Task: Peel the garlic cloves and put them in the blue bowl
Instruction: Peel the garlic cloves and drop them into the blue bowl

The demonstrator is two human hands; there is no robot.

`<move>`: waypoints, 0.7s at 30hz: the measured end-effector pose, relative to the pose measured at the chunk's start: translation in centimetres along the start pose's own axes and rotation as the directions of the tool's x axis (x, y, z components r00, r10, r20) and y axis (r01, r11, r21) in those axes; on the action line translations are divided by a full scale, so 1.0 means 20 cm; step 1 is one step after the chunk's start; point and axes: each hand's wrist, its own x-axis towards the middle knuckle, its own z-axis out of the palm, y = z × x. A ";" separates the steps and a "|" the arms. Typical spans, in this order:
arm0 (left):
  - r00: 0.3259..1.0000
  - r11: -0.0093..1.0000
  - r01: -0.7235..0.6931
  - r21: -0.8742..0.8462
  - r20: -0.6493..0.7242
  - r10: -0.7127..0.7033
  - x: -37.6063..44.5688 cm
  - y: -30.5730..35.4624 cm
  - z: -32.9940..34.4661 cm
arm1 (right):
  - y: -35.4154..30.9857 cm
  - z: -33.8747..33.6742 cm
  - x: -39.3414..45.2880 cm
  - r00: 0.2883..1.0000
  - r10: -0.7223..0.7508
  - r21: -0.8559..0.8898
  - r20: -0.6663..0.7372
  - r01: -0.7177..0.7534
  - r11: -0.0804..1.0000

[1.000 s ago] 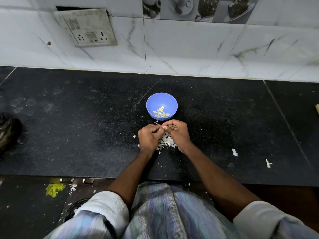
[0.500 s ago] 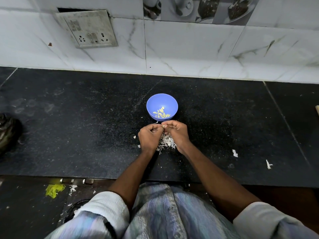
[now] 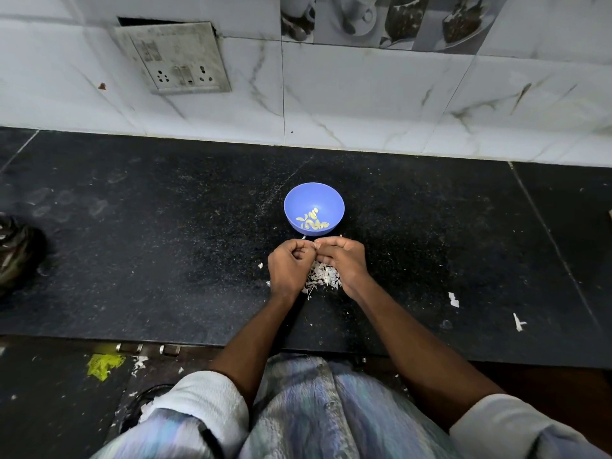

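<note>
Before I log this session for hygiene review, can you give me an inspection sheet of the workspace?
Surface: black counter, dusty, speckled with white bits.
Job's things: blue bowl holding peeled cloves; clove being peeled, too small to tell.
Clutter: peel pile between the wrists; stray peels right; dark bag left.
Hands: left hand and right hand, fingertips pinched together.
Cables: nothing seen.
Surroundings: socket plate on white tiled wall.
</note>
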 end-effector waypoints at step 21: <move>0.901 0.877 -0.432 0.210 0.130 0.413 0.06 -0.02 -0.05 | -0.02 -0.06 0.00 0.977 0.208 0.322 0.038 -0.209 0.923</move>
